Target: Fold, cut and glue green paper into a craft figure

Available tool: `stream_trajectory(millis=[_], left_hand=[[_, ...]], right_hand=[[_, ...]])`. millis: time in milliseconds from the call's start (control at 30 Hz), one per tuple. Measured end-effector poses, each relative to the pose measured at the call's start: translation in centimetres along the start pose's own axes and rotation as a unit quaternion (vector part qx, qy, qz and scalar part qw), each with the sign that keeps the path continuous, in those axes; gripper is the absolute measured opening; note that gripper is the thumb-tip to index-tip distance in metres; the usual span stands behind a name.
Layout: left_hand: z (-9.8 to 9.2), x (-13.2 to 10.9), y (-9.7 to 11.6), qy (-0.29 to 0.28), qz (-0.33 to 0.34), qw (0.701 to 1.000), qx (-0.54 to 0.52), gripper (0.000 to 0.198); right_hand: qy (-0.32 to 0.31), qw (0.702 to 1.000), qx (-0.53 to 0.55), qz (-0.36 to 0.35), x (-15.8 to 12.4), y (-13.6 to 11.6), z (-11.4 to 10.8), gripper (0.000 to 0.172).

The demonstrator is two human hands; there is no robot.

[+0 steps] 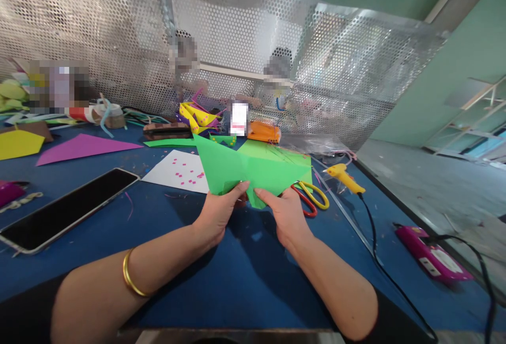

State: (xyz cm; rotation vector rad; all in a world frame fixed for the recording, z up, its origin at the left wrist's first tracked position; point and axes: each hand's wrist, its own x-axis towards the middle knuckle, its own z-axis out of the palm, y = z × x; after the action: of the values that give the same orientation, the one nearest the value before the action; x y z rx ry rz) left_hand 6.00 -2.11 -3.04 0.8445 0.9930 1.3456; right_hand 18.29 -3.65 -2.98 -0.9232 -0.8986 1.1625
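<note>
Both hands hold a folded piece of green paper (272,173) above the blue table. My left hand (221,207) pinches its lower left part, thumb on top and fingers hidden beneath. With the thumb pressed on the lower middle, my right hand (286,209) grips the other side; its fingers are behind the paper. A pair of scissors (324,196) with one red and one yellow handle loop lies just right of my right hand, blades hidden by the paper. Behind the held piece lies a lighter green sheet (251,149). A white sheet (169,170) with small pink squares lies to the left.
A yellow glue gun (343,176) and a magenta power strip (430,254) with black cords lie right. A large phone (71,207), a purple sheet (85,149) and a yellow sheet (19,144) lie left. A perforated metal screen (237,22) stands behind the table.
</note>
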Motion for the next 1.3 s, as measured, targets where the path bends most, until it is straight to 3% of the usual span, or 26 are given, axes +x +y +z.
stream_trajectory(millis=[533, 800, 1067, 1300], left_hand=[[0.09, -0.21, 0.25, 0.012, 0.01, 1.0, -0.005, 0.037], [0.08, -0.26, 0.14, -0.012, 0.008, 1.0, 0.007, 0.033], [0.09, -0.04, -0.4, 0.005, 0.025, 1.0, 0.001, 0.031], [0.12, -0.29, 0.07, -0.031, 0.017, 0.999, 0.038, 0.03]], right_hand=[[0.002, 1.0, 0.007, -0.003, -0.08, 0.07, 0.02, 0.024], [0.005, 1.0, 0.015, -0.001, -0.12, -0.06, 0.1, 0.024], [-0.006, 1.0, -0.007, 0.009, -0.27, 0.05, 0.2, 0.028], [0.008, 1.0, -0.009, -0.013, -0.01, 0.09, 0.03, 0.025]])
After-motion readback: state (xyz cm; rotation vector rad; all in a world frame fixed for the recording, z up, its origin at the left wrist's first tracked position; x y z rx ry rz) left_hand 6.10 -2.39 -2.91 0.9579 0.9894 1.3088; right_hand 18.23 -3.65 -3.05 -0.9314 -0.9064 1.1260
